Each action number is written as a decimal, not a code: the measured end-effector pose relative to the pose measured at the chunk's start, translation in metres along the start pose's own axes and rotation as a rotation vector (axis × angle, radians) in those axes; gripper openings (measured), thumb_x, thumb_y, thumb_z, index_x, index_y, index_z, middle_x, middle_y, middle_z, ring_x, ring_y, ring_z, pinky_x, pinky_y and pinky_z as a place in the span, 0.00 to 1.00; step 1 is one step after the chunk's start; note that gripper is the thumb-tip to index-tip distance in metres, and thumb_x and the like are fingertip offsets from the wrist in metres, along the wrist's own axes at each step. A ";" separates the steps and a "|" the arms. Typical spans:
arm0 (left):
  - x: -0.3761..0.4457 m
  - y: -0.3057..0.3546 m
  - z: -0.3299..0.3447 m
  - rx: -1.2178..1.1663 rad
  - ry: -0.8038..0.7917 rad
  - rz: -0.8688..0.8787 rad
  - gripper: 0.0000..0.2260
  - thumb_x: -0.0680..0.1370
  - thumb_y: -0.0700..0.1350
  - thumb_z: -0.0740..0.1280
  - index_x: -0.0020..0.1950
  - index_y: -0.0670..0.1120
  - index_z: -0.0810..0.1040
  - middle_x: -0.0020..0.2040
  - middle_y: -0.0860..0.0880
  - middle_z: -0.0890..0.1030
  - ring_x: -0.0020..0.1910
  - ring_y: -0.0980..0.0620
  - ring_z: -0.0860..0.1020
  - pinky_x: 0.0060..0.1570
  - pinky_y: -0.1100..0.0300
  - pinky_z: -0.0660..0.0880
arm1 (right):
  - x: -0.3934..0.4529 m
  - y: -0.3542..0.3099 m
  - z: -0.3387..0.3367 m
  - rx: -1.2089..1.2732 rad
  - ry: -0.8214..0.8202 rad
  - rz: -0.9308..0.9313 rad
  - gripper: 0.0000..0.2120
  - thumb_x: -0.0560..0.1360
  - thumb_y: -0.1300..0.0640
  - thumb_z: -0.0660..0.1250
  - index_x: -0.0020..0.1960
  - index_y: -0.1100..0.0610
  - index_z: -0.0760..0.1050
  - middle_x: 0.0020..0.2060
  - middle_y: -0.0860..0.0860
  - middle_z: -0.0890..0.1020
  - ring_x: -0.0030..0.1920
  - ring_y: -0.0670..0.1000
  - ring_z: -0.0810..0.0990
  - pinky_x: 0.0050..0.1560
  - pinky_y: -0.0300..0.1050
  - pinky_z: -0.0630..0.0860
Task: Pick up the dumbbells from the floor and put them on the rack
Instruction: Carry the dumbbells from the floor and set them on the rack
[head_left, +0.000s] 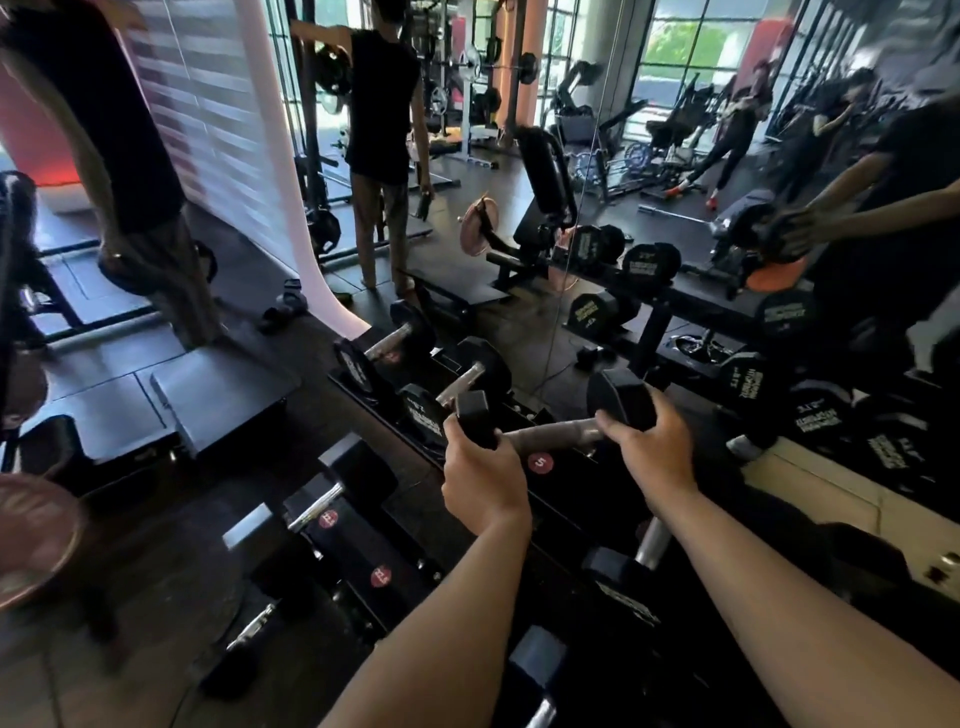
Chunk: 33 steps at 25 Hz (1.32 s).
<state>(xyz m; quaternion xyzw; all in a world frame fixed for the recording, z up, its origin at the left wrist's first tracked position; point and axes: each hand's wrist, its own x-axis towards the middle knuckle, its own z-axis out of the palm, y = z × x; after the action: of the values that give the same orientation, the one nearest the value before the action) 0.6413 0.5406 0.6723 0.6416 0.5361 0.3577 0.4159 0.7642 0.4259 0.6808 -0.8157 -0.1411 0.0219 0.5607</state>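
Note:
I hold a black hex dumbbell (553, 431) with a grey metal handle in both hands, level above the top shelf of the black rack (558, 470). My left hand (483, 473) grips its near-left head. My right hand (649, 441) wraps the right end of the handle against the bigger head. A red round label marked 5 sits on the rack rail just below the handle. Two more dumbbells (457, 384) rest on the top shelf farther left. Other dumbbells (322, 506) lie on the lower shelves, below and to the left of my arms.
A wall mirror (779, 156) stands right behind the rack and reflects the dumbbells and gym machines. A person (384, 145) stands at the back left near a squat frame. Another person's legs (156, 260) are at the far left. Black boxes (218, 400) sit left of the rack.

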 end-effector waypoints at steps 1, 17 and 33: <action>0.001 -0.002 0.008 -0.009 0.006 -0.032 0.16 0.78 0.49 0.69 0.64 0.49 0.73 0.47 0.50 0.84 0.46 0.46 0.84 0.41 0.56 0.73 | 0.012 0.005 0.003 -0.009 -0.031 -0.020 0.30 0.69 0.48 0.78 0.70 0.51 0.76 0.63 0.50 0.81 0.65 0.52 0.79 0.68 0.54 0.75; 0.025 -0.043 0.140 -0.045 0.023 -0.500 0.27 0.79 0.45 0.70 0.73 0.42 0.61 0.71 0.44 0.70 0.53 0.34 0.82 0.46 0.48 0.76 | 0.167 0.084 0.069 -0.230 -0.472 -0.135 0.27 0.69 0.52 0.78 0.67 0.44 0.77 0.55 0.42 0.84 0.58 0.45 0.82 0.64 0.48 0.78; 0.028 -0.063 0.180 0.023 -0.047 -0.606 0.36 0.77 0.47 0.71 0.79 0.47 0.55 0.71 0.45 0.71 0.61 0.41 0.78 0.50 0.45 0.79 | 0.198 0.126 0.086 -0.308 -0.550 0.020 0.26 0.68 0.53 0.80 0.63 0.41 0.77 0.55 0.41 0.83 0.60 0.46 0.80 0.61 0.45 0.76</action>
<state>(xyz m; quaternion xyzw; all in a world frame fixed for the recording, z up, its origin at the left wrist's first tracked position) 0.7845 0.5463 0.5431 0.4651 0.6974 0.1965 0.5087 0.9634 0.5132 0.5571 -0.8558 -0.2812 0.2254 0.3711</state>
